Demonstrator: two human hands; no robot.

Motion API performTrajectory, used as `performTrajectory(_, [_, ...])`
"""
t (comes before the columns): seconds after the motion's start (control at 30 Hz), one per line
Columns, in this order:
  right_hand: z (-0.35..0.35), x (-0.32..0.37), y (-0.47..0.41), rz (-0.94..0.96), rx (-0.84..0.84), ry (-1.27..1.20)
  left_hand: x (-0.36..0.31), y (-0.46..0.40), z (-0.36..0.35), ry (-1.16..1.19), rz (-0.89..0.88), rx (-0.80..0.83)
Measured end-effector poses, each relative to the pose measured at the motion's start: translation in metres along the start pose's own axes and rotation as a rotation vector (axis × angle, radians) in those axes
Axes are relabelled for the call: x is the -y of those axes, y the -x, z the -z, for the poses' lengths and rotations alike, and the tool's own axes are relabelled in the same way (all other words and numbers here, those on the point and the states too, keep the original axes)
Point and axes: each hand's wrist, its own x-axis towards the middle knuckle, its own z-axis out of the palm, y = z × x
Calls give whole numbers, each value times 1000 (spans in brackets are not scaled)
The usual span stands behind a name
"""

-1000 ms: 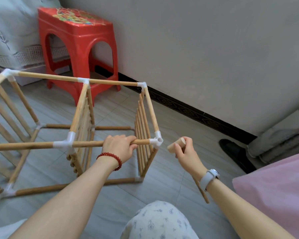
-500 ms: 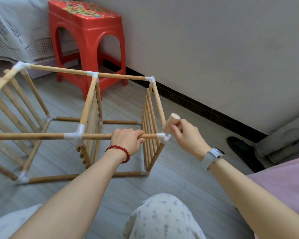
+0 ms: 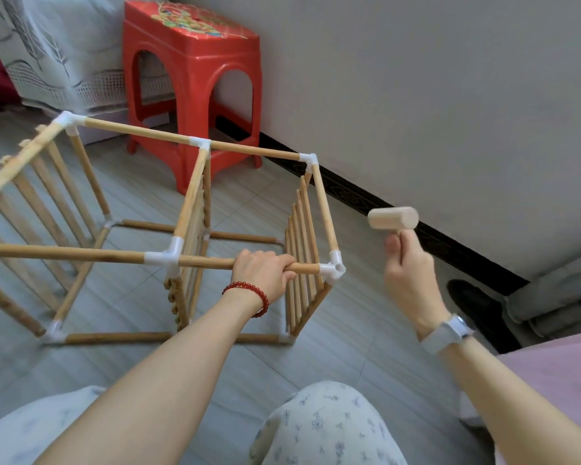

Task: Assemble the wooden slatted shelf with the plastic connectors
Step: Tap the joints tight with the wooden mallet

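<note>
The wooden slatted shelf frame [image 3: 195,196] lies on its side on the tiled floor, its rods joined by white plastic connectors. My left hand [image 3: 262,273] grips the near top rod just left of the corner connector [image 3: 334,268]. A small wooden mallet [image 3: 393,218] is held up by my right hand [image 3: 406,273], which grips its handle. The mallet head is to the right of and above that corner connector, apart from it.
A red plastic stool [image 3: 192,75] stands behind the frame against the grey wall. A bed cover [image 3: 47,52] hangs at the back left. A dark shoe [image 3: 473,307] lies by the skirting on the right. My knee [image 3: 326,427] is in front.
My right hand swung the mallet from beside the corner connector up against it, then drew it back up and to the right. My left hand stayed on the rod.
</note>
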Motion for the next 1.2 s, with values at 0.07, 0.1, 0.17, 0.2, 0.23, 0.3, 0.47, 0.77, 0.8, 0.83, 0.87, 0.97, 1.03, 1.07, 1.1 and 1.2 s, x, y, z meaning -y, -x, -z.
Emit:
performTrajectory(0.07, [11,9,-11,103,-199,-76,-1,1,-1,-11,13,15])
performTrajectory(0.1, [6,5,-7,99,-230,-54,-2,2,-3,-19,15,5])
performTrajectory(0.17, [-19,-13,19,-79,121,153,-3,1,0,-25,28,37])
performTrajectory(0.2, [-30,-25,29,-161,360,275,-3,1,0,-19,34,47])
performTrajectory(0.23, [-34,-34,32,-203,452,320,-4,0,0,2,31,59])
performTrajectory(0.3, [-24,-35,23,-231,346,164,-11,-3,4,159,-3,67])
performTrajectory(0.47, [1,-19,21,-21,440,173,-51,-9,18,634,-340,-14])
performTrajectory(0.77, [28,-31,30,67,462,412,-49,-15,37,653,-121,-111])
performTrajectory(0.8, [27,-31,30,74,482,439,-47,-16,40,654,-103,-124])
performTrajectory(0.83, [29,-30,28,70,501,468,-47,-15,42,630,-90,-137])
performTrajectory(0.87, [33,-28,23,58,500,484,-47,-14,41,567,-74,-134])
performTrajectory(0.97, [51,-18,2,87,168,296,-42,-9,30,325,43,-23])
performTrajectory(1.03, [61,-9,3,141,-178,8,-34,-4,16,218,65,93])
performTrajectory(1.07, [59,-10,15,121,-238,-33,-30,-1,8,139,38,138])
performTrajectory(1.1, [49,-17,31,58,-192,14,-26,2,2,55,1,159])
performTrajectory(1.2, [17,-48,82,-173,386,545,-23,4,-7,-2,-44,143])
